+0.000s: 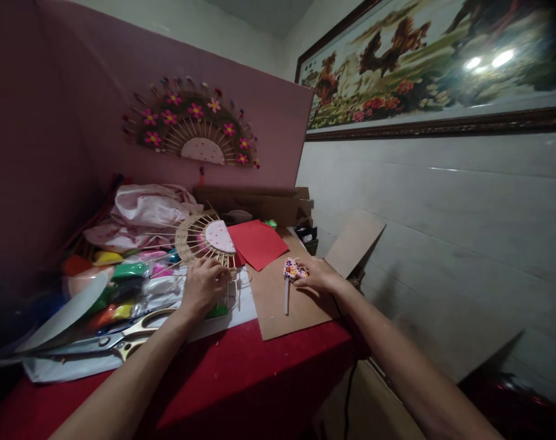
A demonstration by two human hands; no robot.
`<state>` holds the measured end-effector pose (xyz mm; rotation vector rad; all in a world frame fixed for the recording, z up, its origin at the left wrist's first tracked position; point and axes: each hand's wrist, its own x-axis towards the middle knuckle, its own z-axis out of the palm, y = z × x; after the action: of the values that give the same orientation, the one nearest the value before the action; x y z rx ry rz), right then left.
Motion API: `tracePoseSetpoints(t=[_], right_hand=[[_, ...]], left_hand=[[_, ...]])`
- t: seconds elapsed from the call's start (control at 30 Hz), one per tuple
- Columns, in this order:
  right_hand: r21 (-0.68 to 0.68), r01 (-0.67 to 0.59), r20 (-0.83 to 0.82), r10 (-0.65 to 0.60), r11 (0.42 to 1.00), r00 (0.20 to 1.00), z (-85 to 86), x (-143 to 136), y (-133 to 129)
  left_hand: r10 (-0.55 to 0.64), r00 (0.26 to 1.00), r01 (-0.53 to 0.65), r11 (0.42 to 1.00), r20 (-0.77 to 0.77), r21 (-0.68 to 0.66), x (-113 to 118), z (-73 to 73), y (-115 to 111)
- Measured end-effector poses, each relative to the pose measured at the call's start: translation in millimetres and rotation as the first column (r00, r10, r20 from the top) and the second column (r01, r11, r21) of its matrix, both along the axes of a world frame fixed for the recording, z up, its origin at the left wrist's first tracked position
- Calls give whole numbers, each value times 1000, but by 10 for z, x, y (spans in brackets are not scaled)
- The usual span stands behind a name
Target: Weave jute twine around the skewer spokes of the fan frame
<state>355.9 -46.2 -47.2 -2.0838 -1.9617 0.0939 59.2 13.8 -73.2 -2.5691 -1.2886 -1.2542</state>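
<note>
My left hand [205,285] is at the near edge of a half-round fan frame [182,241], its fingers bent around the thin wooden sticks. Woven twine runs across those sticks, and a white half-circle with pink dots [220,236] covers the fan's centre. Over a brown cardboard sheet [271,308], my right hand [318,275] is closed on a flower-patterned glue gun [291,269]. A pale glue stick [286,298] juts from it towards me. The palm hides part of the gun.
Large scissors [117,339] and several bags of coloured clay [130,270] lie at the left. Red paper [258,243] lies behind the cardboard. A flower-decorated fan [195,125] is on the pink board [278,122]. A black cord [350,391] hangs beside the red-covered table [241,373].
</note>
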Motion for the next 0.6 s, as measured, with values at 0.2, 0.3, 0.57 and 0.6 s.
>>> tracePoseSetpoints(t=[0.2,0.3,0.57,0.6], right_hand=[[103,-167,-423,195,981,885,-173,50,31],[63,-137,-662,144,989,736,-165,121,12],[114,-6,-923,108,994,370,25,-33,-253],[104,6,-941,97,995,324,55,-132,-291]], left_hand=[[-16,999,16,1000,43,8,-13,-23,14],[-13,1000,13,1000,25,22,-19,-31,16],[-9,1000,9,1000,2,13,-16,-51,26],[1,1000,0,1000,-14,15,-12,-52,23]])
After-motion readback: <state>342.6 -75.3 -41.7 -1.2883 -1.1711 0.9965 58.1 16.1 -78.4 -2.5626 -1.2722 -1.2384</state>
